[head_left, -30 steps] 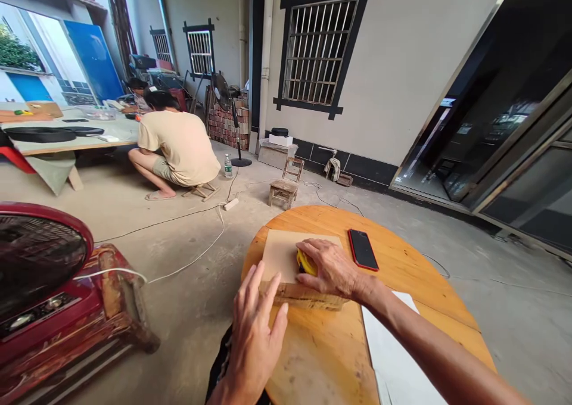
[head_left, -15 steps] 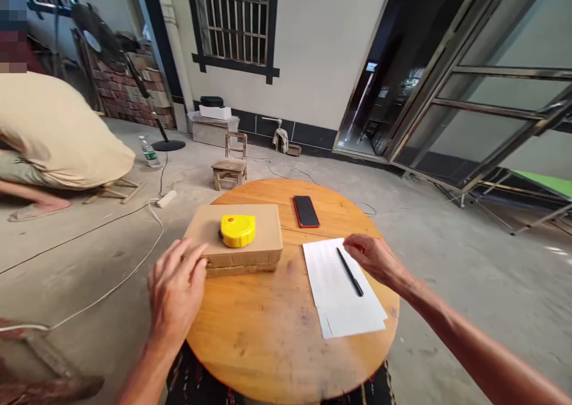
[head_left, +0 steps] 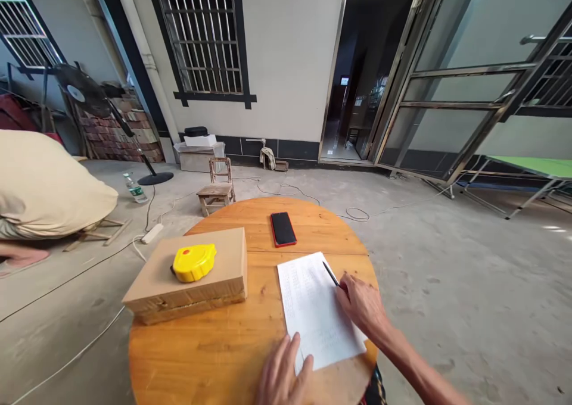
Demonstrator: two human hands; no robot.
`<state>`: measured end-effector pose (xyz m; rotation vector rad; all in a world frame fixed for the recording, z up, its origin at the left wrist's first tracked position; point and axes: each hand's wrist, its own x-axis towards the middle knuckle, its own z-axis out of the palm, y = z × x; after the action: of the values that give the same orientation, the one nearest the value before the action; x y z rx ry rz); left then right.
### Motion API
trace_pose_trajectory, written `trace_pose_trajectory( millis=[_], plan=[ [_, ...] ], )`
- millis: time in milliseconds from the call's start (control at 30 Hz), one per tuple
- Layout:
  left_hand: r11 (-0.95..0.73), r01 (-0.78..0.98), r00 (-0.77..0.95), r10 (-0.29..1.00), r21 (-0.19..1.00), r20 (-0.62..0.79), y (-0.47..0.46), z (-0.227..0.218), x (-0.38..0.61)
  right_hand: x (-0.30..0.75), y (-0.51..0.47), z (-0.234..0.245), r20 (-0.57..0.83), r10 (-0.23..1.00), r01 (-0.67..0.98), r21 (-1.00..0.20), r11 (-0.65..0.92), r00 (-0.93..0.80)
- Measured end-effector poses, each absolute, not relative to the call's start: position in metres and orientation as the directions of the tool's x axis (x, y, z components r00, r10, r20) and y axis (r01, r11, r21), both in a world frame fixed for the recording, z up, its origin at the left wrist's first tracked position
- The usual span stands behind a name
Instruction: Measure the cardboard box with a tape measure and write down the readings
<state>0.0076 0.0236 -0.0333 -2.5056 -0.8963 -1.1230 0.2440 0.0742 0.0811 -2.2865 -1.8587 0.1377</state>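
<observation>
White sheets of paper [head_left: 308, 310] with faint print lie on the right part of the round wooden table. My right hand [head_left: 361, 307] is over their right side, its fingers closed round a black pen [head_left: 329, 272]. One end of the pen sticks out toward the upper left; the rest is hidden under my hand. At the lower left corner of the paper, my left hand [head_left: 286, 372] lies with fingers outstretched, holding nothing. To the left, a yellow tape measure [head_left: 194, 263] sits on a brown cardboard box [head_left: 226, 256].
A black phone with a red edge [head_left: 283, 229] lies near the far side of the wooden table [head_left: 210, 357]. Beyond stand a small wooden chair [head_left: 217, 187], a floor fan [head_left: 129, 128] and a bottle [head_left: 134, 189]. A person [head_left: 49, 184] in a light top is at the left. Cables cross the floor.
My left hand has left the side of the box for the paper's near corner. My right hand has come down and closed on the pen. The view has turned right.
</observation>
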Motion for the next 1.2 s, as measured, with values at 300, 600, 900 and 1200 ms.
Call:
trace_pose_trajectory(
  millis=[300, 600, 900, 1200],
  plan=[
    [-0.725, 0.677, 0.454, 0.547, 0.128, 0.703, 0.008, -0.025, 0.018, 0.252, 0.039, 0.073, 0.002, 0.975, 0.904, -0.375, -0.206, 0.223],
    [-0.676, 0.696, 0.515, 0.705, 0.242, 0.488, -0.005, 0.009, 0.001, 0.255, 0.035, 0.062, -0.057, 0.972, 0.840, -0.493, -0.227, 0.230],
    [-0.685, 0.697, 0.517, 0.686, 0.215, 0.512, -0.007, 0.023, -0.008, 0.269, 0.040, 0.065, 0.018, 0.968, 0.794, -0.577, -0.194, 0.249],
    [-0.656, 0.724, 0.461, 0.691, 0.214, 0.557, 0.000, 0.011, -0.001, 0.265, 0.046, 0.063, 0.014, 0.970, 0.787, -0.587, -0.189, 0.243]
  ],
)
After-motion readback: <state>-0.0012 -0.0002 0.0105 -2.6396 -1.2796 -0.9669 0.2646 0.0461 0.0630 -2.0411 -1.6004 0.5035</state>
